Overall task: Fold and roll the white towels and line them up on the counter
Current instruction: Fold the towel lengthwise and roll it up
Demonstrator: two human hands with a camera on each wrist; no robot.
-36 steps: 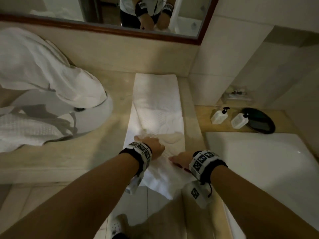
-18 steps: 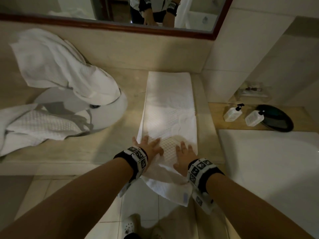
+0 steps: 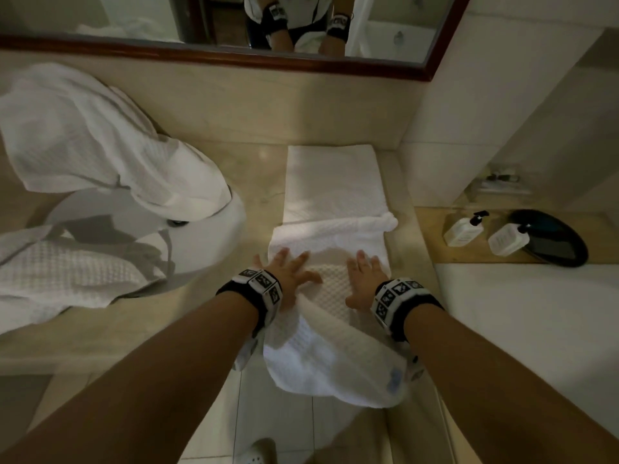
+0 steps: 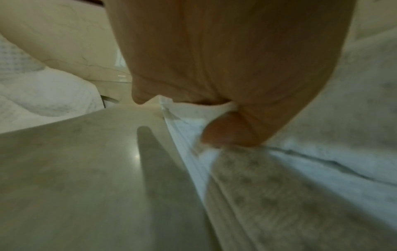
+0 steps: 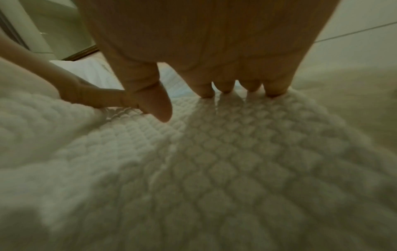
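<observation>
A long white waffle towel [image 3: 331,175] lies lengthwise on the beige counter [image 3: 261,202]. Its near end [image 3: 335,370] hangs over the front edge. A bunched ridge [image 3: 335,226] crosses the towel just beyond my hands. My left hand [image 3: 288,267] presses flat on the towel's left side, fingers spread. My right hand [image 3: 366,274] presses flat on its right side. In the right wrist view the straight fingers [image 5: 236,86] rest on the waffle weave [image 5: 214,169]. The left wrist view shows the thumb [image 4: 225,132] on the towel's edge [image 4: 300,169].
More white towels are heaped over the sink [image 3: 204,239] at the left, one high [image 3: 100,145] and one low [image 3: 60,279]. Two pump bottles [image 3: 464,229] [image 3: 509,241] and a black tray [image 3: 552,236] stand on a ledge at the right, behind a white tub [image 3: 536,313]. A mirror [image 3: 234,58] lines the back wall.
Both hands have opened flat and slid away from me along the towel. The cloth ahead of them has bunched into a ridge.
</observation>
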